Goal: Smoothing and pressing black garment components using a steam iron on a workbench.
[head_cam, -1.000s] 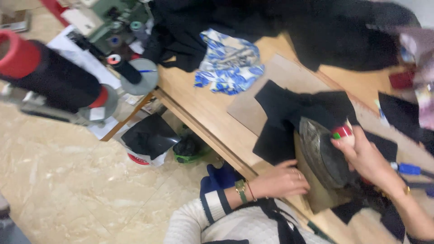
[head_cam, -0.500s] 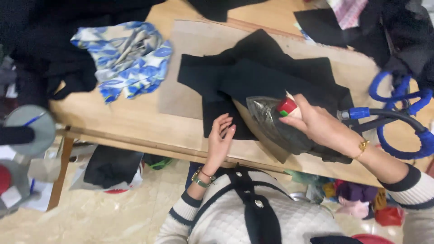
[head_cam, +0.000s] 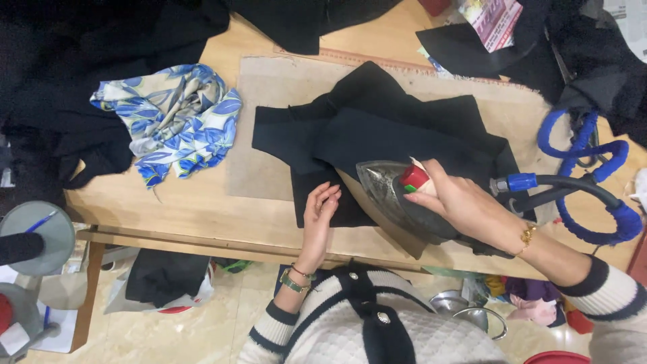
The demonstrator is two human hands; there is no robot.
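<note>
Black fabric pieces lie overlapped on a beige pressing mat on the wooden table. My right hand grips the handle of a steam iron with a red knob, its metal soleplate resting on the black fabric's near edge. Flat on the fabric just left of the iron's tip lies my left hand, fingers together and pressing the cloth down.
A blue-and-white patterned cloth is crumpled at the table's left. More black fabric is heaped along the far edge and left. The iron's blue coiled hose loops at the right. Thread spools and a round stand sit left, bags under the table.
The view has swung from the floor and spools at left to straight over the table. My right hand keeps the iron on the fabric; my left hand stays flat beside it.
</note>
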